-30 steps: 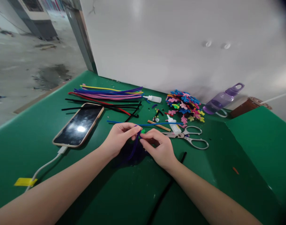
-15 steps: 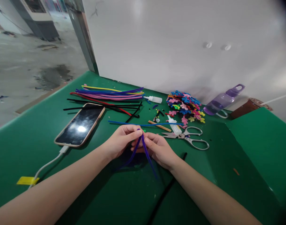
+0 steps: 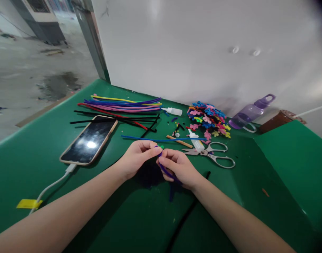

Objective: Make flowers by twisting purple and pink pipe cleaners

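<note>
My left hand [image 3: 139, 158] is closed, thumb and forefinger pinching the upper end of a purple pipe cleaner [image 3: 166, 171]. Against it, my right hand [image 3: 178, 167] is closed on the same pipe cleaner, whose length runs down across the fingers. A bit of green [image 3: 161, 147] shows just beyond the fingertips; whether it is joined to the purple is hidden. Scissors [image 3: 210, 154] lie partly spread beside my right hand. Past the hands a blue pipe cleaner [image 3: 150, 138] lies across the table, near a wooden stick [image 3: 179, 141] and a glue bottle [image 3: 196, 142].
A phone [image 3: 90, 140] on a white cable lies at left, below bundled pipe cleaners [image 3: 124, 106]. Another small bottle [image 3: 174, 111] and a heap of colourful pipe-cleaner shapes [image 3: 208, 117] are at the back. A purple water bottle [image 3: 249, 114] and brown drink cup [image 3: 277, 121] stand right.
The two purple strands that hung apart below the fingers have shifted right and now lie together along my right hand. My hands stay in nearly the same place.
</note>
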